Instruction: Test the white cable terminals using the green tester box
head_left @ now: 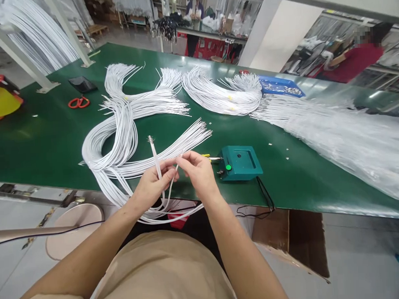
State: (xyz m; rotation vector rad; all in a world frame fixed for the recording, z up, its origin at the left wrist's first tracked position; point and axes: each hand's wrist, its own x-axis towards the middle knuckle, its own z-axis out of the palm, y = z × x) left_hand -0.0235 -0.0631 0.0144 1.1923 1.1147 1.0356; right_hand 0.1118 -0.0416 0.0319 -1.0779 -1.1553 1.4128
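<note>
My left hand point(155, 181) is closed around a white cable point(156, 159), whose frayed end sticks up above the fingers. Between thumb and fingers of my right hand point(197, 169) is pinched a thin white cable near its tip, close beside the left fingertips. Both lengths hang in loops below my hands at the table's front edge. Just behind them lies a large curved bundle of white cables point(110, 147). To the right of my right hand sits a small teal machine point(240, 163) with a green button and a metal tip on its left side.
Red-handled scissors point(79, 102) and a black pouch point(83, 84) lie at the left of the green table point(53, 142). More cable bundles point(221, 93), a blue tray point(280, 86) of small parts and plastic-wrapped cables point(347, 127) stretch along the back and right. A person in red point(357, 61) works beyond.
</note>
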